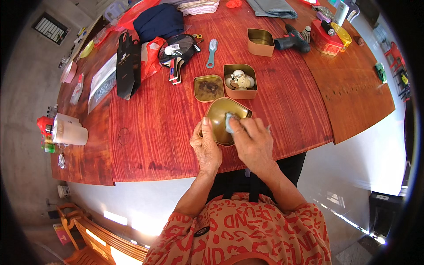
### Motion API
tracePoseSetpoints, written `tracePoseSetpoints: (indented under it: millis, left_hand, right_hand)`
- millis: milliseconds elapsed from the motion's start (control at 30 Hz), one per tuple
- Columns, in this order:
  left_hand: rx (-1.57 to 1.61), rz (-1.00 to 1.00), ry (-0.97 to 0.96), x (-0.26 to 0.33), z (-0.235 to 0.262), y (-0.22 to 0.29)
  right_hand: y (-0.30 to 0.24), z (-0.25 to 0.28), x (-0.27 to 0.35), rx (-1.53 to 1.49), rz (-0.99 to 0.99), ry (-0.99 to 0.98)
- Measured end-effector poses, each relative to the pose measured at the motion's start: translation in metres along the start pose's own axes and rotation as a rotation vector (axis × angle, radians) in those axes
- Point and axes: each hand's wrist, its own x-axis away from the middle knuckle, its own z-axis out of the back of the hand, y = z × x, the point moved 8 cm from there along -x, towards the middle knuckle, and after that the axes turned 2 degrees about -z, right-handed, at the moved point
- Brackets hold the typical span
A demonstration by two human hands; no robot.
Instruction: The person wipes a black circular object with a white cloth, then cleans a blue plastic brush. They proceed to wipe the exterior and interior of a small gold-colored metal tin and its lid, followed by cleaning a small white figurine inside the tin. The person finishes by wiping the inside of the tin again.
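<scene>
My left hand [206, 148] grips the left edge of a gold-coloured tin lid [217, 114], its thumb over the rim. Pressed against the lid's inside is a pale bluish cloth [229, 123], pinched in the fingers of my right hand [254, 141]. Just beyond the lid stands a pinkish-copper tin [240, 94] with several whitish, rounded things [239, 80] inside. Left of that tin lies another gold lid [201, 92], with a dark, brownish patch in it.
Farther back are an open copper tin [260, 48], a cordless drill [293, 41], a grey-blue brush [212, 54] and table tennis bats [176, 66]. A black bag [128, 66] and a white jug [70, 132] are on the left. A red tin [326, 39] stands at the back right.
</scene>
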Motion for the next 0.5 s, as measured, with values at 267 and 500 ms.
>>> tracePoseSetpoints:
  millis: [267, 500]
  left_hand:
    - [-0.126, -0.066, -0.046, 0.001, 0.005, 0.0]
    - [-0.179, -0.153, -0.033, 0.002, 0.003, 0.001]
  right_hand:
    - [0.019, 0.0, -0.006, 0.195, -0.136, -0.074]
    - [-0.002, -0.006, 0.01, 0.037, -0.125, -0.232]
